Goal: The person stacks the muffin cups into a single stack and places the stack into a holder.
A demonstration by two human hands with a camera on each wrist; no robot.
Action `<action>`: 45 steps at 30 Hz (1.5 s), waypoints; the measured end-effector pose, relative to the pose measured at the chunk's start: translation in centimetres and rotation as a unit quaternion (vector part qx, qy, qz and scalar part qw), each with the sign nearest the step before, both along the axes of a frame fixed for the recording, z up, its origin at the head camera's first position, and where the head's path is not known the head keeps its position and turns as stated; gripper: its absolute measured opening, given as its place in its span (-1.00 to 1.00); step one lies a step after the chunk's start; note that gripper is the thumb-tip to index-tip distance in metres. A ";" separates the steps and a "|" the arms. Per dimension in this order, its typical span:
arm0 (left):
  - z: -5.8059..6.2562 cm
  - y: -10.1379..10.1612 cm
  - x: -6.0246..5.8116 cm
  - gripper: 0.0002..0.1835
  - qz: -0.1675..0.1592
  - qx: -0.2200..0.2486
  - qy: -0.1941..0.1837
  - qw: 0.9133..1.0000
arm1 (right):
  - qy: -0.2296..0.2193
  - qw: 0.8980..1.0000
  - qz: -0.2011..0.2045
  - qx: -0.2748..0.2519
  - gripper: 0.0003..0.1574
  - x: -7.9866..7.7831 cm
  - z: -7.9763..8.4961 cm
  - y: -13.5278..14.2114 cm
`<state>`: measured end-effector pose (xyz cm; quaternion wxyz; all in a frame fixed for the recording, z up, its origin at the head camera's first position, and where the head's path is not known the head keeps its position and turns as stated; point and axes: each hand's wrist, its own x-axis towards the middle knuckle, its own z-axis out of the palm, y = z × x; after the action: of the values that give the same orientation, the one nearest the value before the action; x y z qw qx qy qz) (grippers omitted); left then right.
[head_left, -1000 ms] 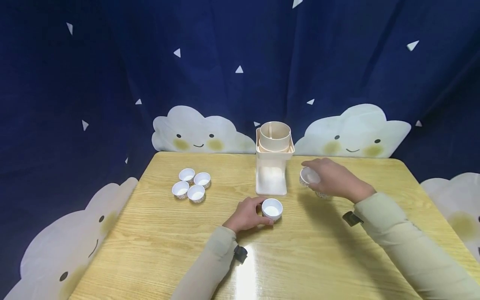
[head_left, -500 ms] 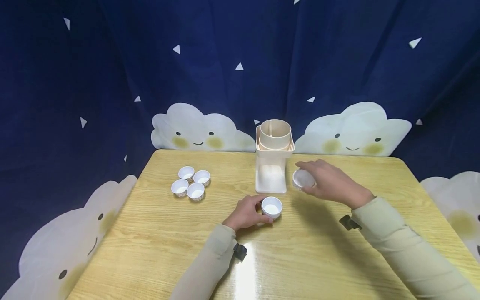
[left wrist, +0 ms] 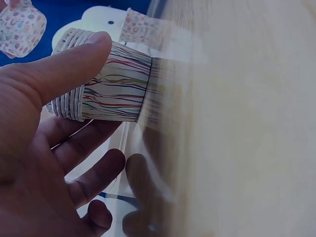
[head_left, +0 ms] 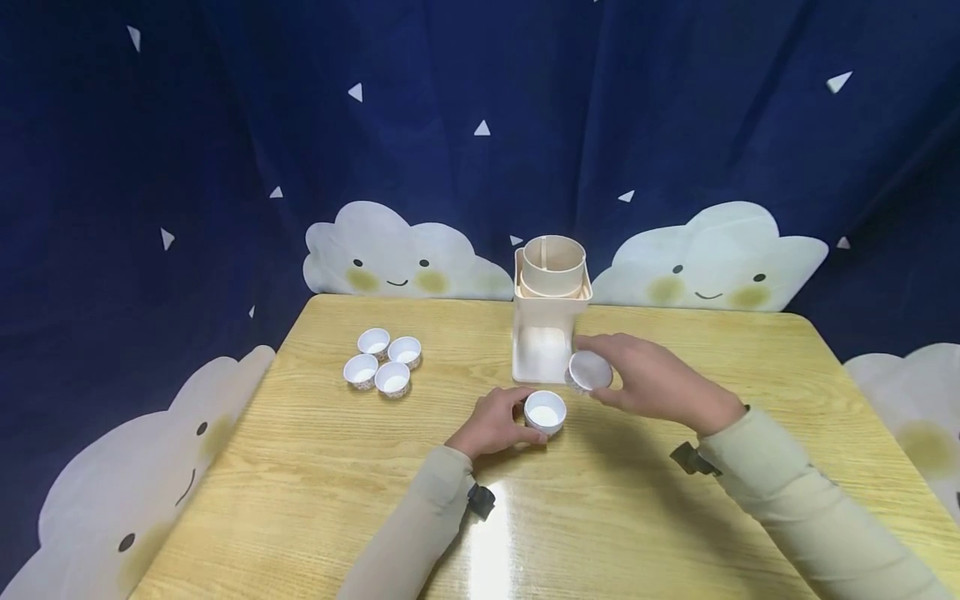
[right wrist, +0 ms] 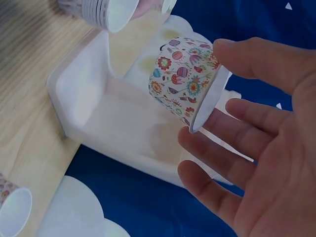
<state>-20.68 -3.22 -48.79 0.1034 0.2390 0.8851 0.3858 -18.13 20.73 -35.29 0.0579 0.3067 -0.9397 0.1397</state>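
Observation:
In the head view my left hand (head_left: 495, 423) grips a nested stack of paper baking cups (head_left: 545, 413) at the table's centre. The left wrist view shows the stack (left wrist: 116, 84) has wavy coloured lines and several layered rims, with the thumb (left wrist: 74, 66) on its side. My right hand (head_left: 652, 375) pinches a single paper cup (head_left: 588, 371) by its rim, above and right of the stack. The right wrist view shows this cup (right wrist: 185, 81) printed with colourful flowers. It is held clear of the table.
A beige holder with a round cylinder on top (head_left: 551, 275) stands behind the stack. Several white-lined cups (head_left: 382, 362) stand in a cluster at the left. Another patterned cup (right wrist: 15, 210) stands on the table, hidden behind my right hand in the head view.
My right hand has carried the flower-printed cup leftward and nearer, from the table's right side toward the stack. My left hand has stayed on the stack.

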 end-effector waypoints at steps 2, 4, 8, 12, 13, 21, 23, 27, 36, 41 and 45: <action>0.0 0.0 0.0 -0.38 0.000 0.002 -0.001 1.000 | -0.005 1.000 0.005 0.000 -0.19 0.2 0.0 -0.3; 0.0 0.0 0.0 -0.38 -0.002 0.004 0.000 1.000 | -0.010 1.000 0.008 0.005 -0.19 0.4 -0.1 -0.6; 0.0 0.0 0.1 -0.39 -0.004 0.007 0.005 1.000 | -0.017 1.000 0.018 0.013 -0.19 0.7 -0.3 -1.1; 0.1 0.1 0.1 -0.39 -0.003 0.000 0.010 1.000 | -0.014 0.999 0.037 0.016 -0.21 0.8 -0.5 -1.4; 0.1 0.1 0.1 -0.39 -0.002 -0.002 0.010 1.000 | -0.013 0.999 0.042 0.015 -0.21 0.8 -0.5 -1.5; 0.1 0.1 0.1 -0.38 -0.006 0.003 0.013 1.000 | -0.013 0.997 0.069 0.025 -0.22 1.0 -1.8 -2.2; 0.1 0.1 0.1 -0.38 -0.007 0.005 0.013 1.000 | -0.016 0.997 0.069 0.029 -0.21 1.0 -2.1 -2.4; 0.1 0.1 0.1 -0.37 -0.007 0.003 0.012 1.000 | -0.022 0.998 0.058 0.027 -0.25 0.8 -2.5 -2.6; 0.1 0.0 -0.3 -0.34 -0.005 -0.015 0.006 1.000 | -0.051 0.997 0.028 0.042 -0.34 -0.8 -2.9 -3.8; 0.3 0.0 -0.2 -0.34 -0.007 -0.020 0.011 1.000 | -0.088 0.994 0.010 0.067 -0.43 -1.3 -2.4 -4.8; 0.3 0.0 -0.1 -0.37 -0.009 -0.011 0.013 1.000 | -0.115 0.990 0.003 0.076 -0.50 -1.5 -2.4 -5.5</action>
<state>-20.76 -3.21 -48.53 0.0977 0.2505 0.8883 0.3723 -19.68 15.27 -37.73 -0.0749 0.2947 -0.9472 0.1020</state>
